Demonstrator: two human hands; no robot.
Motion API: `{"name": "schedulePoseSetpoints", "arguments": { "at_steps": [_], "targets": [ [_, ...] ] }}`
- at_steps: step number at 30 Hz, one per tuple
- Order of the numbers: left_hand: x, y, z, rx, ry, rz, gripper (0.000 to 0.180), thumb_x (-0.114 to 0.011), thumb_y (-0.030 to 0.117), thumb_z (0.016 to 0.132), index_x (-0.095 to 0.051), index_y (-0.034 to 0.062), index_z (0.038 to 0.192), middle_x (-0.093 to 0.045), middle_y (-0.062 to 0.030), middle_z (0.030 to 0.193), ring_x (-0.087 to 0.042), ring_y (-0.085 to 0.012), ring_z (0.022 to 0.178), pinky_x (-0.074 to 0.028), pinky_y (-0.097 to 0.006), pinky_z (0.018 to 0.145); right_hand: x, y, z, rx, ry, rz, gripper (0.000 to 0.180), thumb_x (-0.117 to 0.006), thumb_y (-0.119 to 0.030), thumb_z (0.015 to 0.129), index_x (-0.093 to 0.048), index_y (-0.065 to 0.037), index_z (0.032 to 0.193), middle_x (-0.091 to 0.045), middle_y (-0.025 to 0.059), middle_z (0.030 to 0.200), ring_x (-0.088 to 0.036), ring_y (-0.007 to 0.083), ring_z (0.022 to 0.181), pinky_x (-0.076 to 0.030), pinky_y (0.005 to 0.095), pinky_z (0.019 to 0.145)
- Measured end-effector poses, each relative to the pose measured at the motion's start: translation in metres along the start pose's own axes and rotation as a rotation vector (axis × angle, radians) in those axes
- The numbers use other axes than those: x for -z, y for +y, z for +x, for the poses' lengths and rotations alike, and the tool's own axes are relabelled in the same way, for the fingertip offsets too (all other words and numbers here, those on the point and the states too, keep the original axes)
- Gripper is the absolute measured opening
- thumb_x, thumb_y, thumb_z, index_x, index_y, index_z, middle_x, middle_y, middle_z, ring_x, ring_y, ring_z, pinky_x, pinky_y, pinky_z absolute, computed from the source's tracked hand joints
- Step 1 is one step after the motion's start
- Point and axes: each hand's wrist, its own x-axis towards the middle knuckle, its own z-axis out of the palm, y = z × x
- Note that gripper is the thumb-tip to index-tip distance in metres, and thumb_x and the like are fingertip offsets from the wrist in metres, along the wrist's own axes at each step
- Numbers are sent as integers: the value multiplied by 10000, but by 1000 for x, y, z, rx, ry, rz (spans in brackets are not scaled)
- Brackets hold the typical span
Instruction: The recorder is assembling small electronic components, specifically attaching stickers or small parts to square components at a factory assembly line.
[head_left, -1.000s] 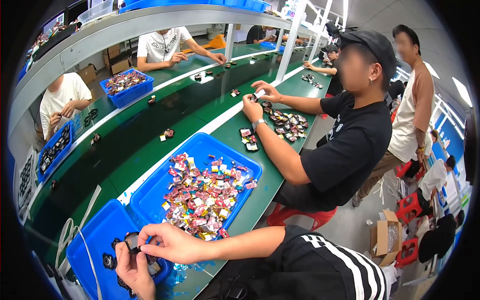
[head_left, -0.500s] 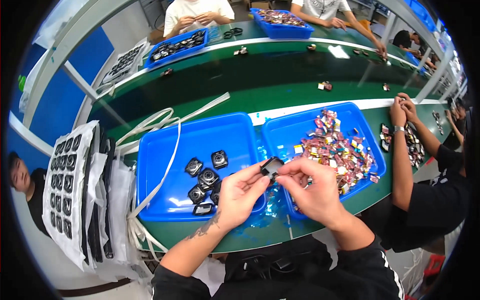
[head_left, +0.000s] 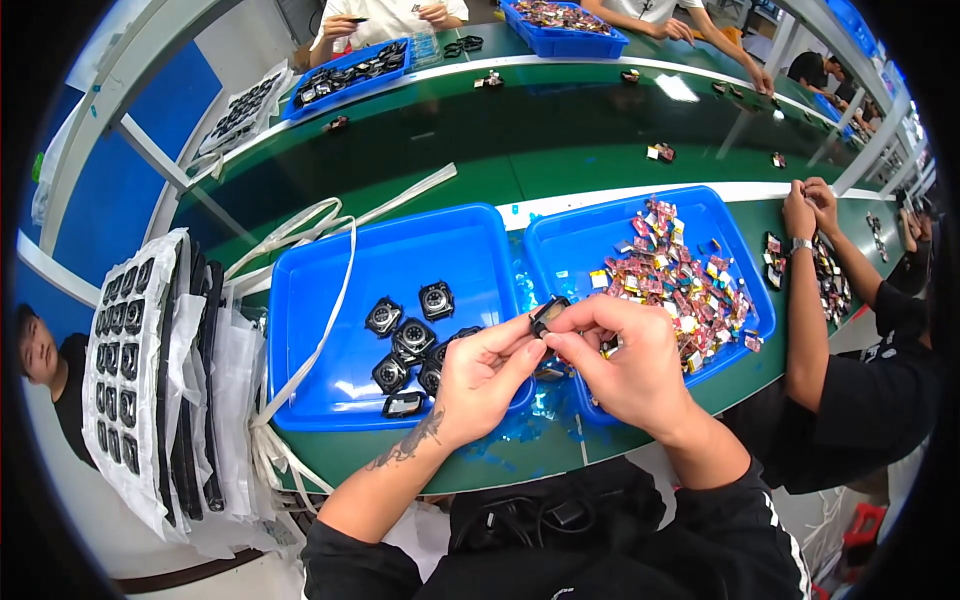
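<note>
Between my two hands, above the gap where the trays meet, is a small black watch case (head_left: 549, 313), tilted, with its open hollow side partly showing. My left hand (head_left: 478, 385) pinches it from the left with thumb and fingers. My right hand (head_left: 628, 362) has thumb and forefinger closed on its lower right edge. Below and left of my left hand, several black watch cases (head_left: 411, 339) lie in a blue tray (head_left: 330, 262). Behind my right hand, a second blue tray (head_left: 560, 235) holds a heap of small pink, white and yellow electronic parts (head_left: 665, 272).
Stacked trays of watch cases (head_left: 125, 350) lean at the left. White straps (head_left: 345, 290) hang over the left tray. Beyond runs a green conveyor belt (head_left: 420, 145) carrying a few small parts (head_left: 660, 152). Co-workers' hands (head_left: 812, 205) are busy at the right and across the belt.
The watch case has tilted and shifted slightly up in my fingers. My right fingertips have moved a little left. Parts on the belt have drifted right; a person across has spread their hands apart.
</note>
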Motion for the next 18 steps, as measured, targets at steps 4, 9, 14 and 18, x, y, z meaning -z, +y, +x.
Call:
{"name": "schedulePoseSetpoints", "arguments": {
  "at_steps": [4, 9, 14, 18],
  "targets": [
    [-1, -2, 1, -10, 3, 4, 374, -556, 37, 962, -516, -60, 1321, -641, -59, 1111, -568, -67, 963, -480, -212, 830, -1, 8, 1, 22, 35, 49, 75, -724, -16, 786, -684, 4, 846, -674, 82, 713, -577, 110, 521, -461, 255, 495],
    [-4, -2, 0, 1, 15, 7, 379, -564, 38, 959, -518, -51, 1325, -641, -50, 1093, -566, -61, 949, -474, -200, 820, 1, 5, -1, -24, 21, 56, 63, -716, -26, 791, -682, 1, 836, -671, 73, 699, -578, 108, 524, -460, 254, 498],
    [-5, -2, -4, -11, 13, 83, 379, -564, 37, 957, -519, -55, 1322, -639, -38, 1071, -563, -54, 925, -471, -194, 797, 4, 1, 1, 38, 24, 9, 67, -715, -23, 775, -651, -1, 772, -661, 71, 680, -592, 134, 521, -467, 262, 497],
    [-4, -2, -6, -20, -15, 188, 374, -542, 32, 957, -513, -88, 1310, -640, -101, 1139, -592, -110, 984, -475, -238, 855, 9, -3, 1, 77, 0, 2, 91, -718, -31, 753, -630, -23, 727, -634, 58, 646, -591, 165, 530, -463, 294, 539]
  ]
}}
